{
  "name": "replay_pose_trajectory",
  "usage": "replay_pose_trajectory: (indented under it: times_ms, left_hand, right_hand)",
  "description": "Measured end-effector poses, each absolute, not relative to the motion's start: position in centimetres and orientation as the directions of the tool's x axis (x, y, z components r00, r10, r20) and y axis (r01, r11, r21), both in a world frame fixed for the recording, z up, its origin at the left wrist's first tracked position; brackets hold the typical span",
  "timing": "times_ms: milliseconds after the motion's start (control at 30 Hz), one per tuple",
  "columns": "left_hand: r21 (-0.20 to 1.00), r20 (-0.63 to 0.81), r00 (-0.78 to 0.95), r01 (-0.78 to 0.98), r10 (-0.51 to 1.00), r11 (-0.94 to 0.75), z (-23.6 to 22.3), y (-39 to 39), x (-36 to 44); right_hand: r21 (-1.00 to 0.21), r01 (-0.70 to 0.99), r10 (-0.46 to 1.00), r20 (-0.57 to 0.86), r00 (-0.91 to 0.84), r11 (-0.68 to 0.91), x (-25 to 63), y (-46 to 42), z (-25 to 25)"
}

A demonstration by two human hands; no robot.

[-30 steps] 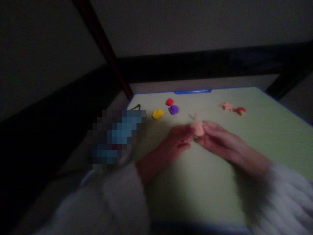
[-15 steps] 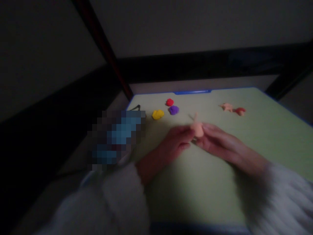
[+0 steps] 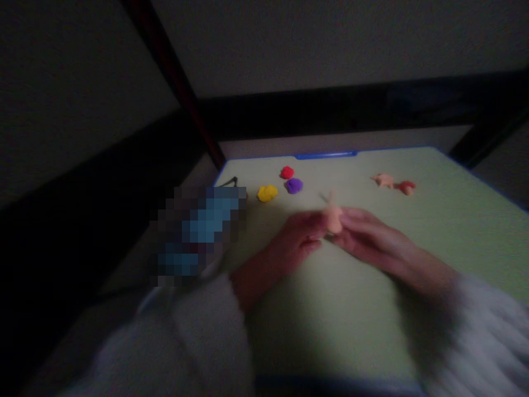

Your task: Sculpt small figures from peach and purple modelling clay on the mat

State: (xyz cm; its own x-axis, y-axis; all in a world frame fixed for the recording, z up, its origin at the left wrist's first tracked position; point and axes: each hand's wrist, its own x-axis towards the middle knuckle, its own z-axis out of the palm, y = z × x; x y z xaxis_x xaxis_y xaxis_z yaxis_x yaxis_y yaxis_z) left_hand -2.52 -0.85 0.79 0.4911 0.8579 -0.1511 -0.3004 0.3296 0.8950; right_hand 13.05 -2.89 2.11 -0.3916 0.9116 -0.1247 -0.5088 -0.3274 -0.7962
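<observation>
A person's left hand (image 3: 300, 234) and right hand (image 3: 367, 237) close together on a peach lump (image 3: 334, 220) above a pale green table (image 3: 351, 325), nearer the wearer and to the right of a purple lump (image 3: 294, 186). The piece sits at the fingertips, left fingers against one side, right thumb and fingers clasping the other, its rounded end bare between them and a thin stalk pointing away from the wearer. Just behind the purple lump lies a red lump (image 3: 287, 172); to its left, slightly nearer the wearer, a yellow lump (image 3: 267, 193). Well to its right rest a peach figure (image 3: 384, 180) and, farther right, a red-and-peach piece (image 3: 407, 188).
</observation>
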Motion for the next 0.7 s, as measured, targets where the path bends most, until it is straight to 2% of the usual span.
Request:
replay_pose_trajectory:
  times_ms: [167,333,567,633,700]
  left_hand:
    - [0.838,-0.137,0.519,-0.393,0.844,0.378,1.2,-0.8,-2.3]
    - [0.821,-0.188,0.517,-0.384,0.835,0.422,1.4,-0.9,-2.3]
    - [0.834,-0.178,0.537,-0.363,0.825,0.416,1.3,-1.0,-2.3]
    - [0.834,-0.169,0.556,-0.360,0.814,0.419,1.5,-0.9,-2.3]
    - [0.822,-0.167,0.559,-0.376,0.812,0.428,1.7,-1.0,-2.2]
  right_hand:
    - [-0.829,-0.440,0.888,-0.139,-0.438,-0.346,13.1,-3.0,2.2]
    - [-0.867,-0.413,0.920,-0.119,-0.374,-0.280,13.1,-2.9,2.3]
    - [-0.954,-0.227,0.933,-0.109,-0.342,-0.195,13.5,-4.4,3.9]
    - [-0.952,-0.239,0.933,-0.103,-0.346,-0.194,13.6,-4.5,3.9]
    - [-0.921,-0.318,0.927,-0.103,-0.362,-0.227,13.5,-4.2,3.3]
